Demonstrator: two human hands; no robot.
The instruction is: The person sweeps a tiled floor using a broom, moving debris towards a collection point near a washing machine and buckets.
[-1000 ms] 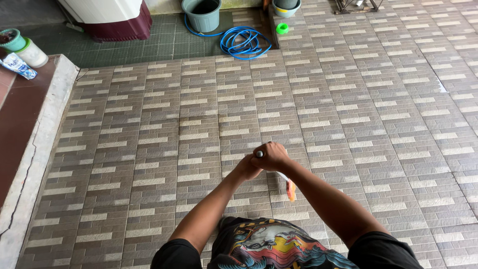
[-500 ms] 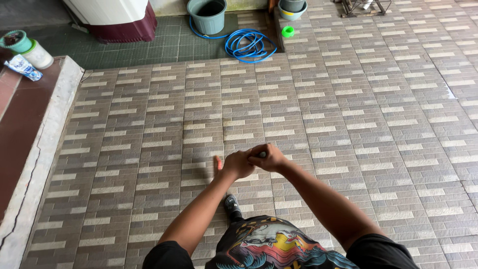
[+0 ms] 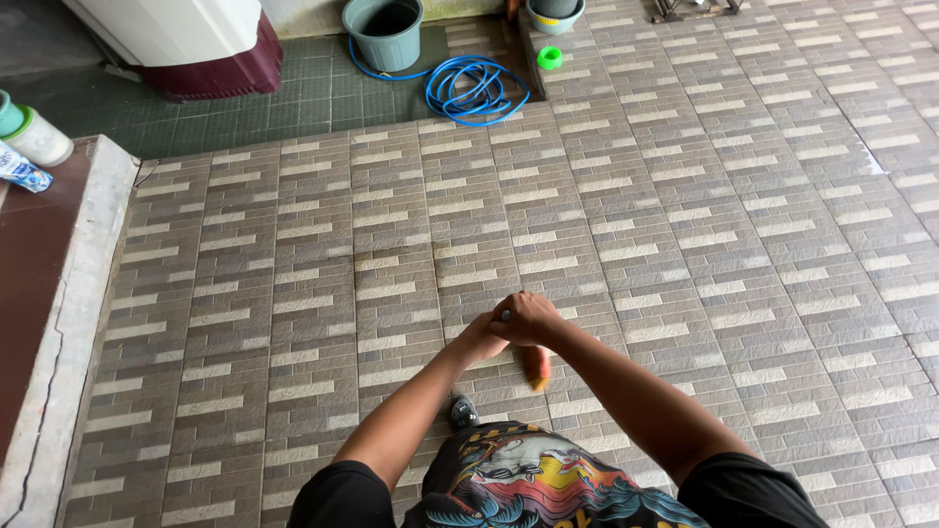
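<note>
Two hands are showing: left hand [image 3: 479, 337] and right hand [image 3: 526, 315], both gripping one handle [image 3: 506, 315]. One orange brush head [image 3: 535, 367] is hanging below. One grey bucket [image 3: 383, 31], one coiled blue hose [image 3: 474, 90], one small green lid [image 3: 550, 58], one bowl [image 3: 554, 14] and two containers [image 3: 34, 137] are sitting around the tiled floor [image 3: 685, 225].

At twelve o'clock I see a coiled blue hose [image 3: 476, 90] beside a grey-green bucket [image 3: 383, 32]. Toward ten o'clock, a white appliance with a maroon base [image 3: 186, 39] stands on dark tiles.
</note>
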